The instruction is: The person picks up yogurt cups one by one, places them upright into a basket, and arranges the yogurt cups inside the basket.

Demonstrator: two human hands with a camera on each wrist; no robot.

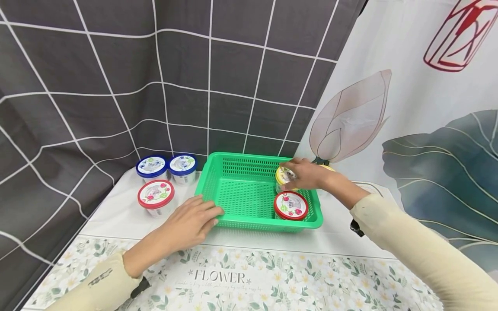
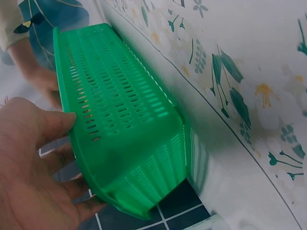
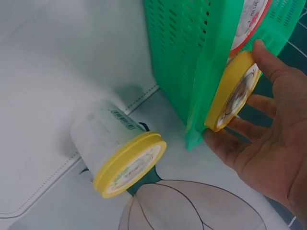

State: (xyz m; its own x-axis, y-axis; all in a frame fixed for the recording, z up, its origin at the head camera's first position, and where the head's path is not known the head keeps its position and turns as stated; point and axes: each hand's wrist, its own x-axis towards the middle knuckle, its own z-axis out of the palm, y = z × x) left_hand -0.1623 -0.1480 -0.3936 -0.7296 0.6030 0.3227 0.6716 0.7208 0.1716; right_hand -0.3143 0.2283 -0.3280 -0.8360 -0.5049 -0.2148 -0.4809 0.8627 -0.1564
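Observation:
A green plastic basket (image 1: 249, 222) stands on the table, and my left hand (image 1: 190, 222) holds its near left corner, thumb at the rim (image 2: 72, 120). Inside the basket, at the right end, my right hand (image 1: 301, 172) grips a yellow-lidded tub (image 1: 283, 177) by its lid. Thumb and fingers span that yellow lid (image 3: 235, 93) in the right wrist view. A red-lidded tub (image 1: 291, 206) sits in front of it in the basket. Outside the basket's right end, mostly hidden behind my right forearm in the head view, stands another yellow-lidded tub (image 3: 120, 148).
Left of the basket stand two blue-lidded tubs (image 1: 151, 167) and a red-lidded tub (image 1: 156, 194). A dark grid-patterned curtain (image 1: 186, 108) hangs behind, with a white printed curtain (image 1: 350, 116) on the right. Floral cloth (image 1: 233, 272) covers the table's near part.

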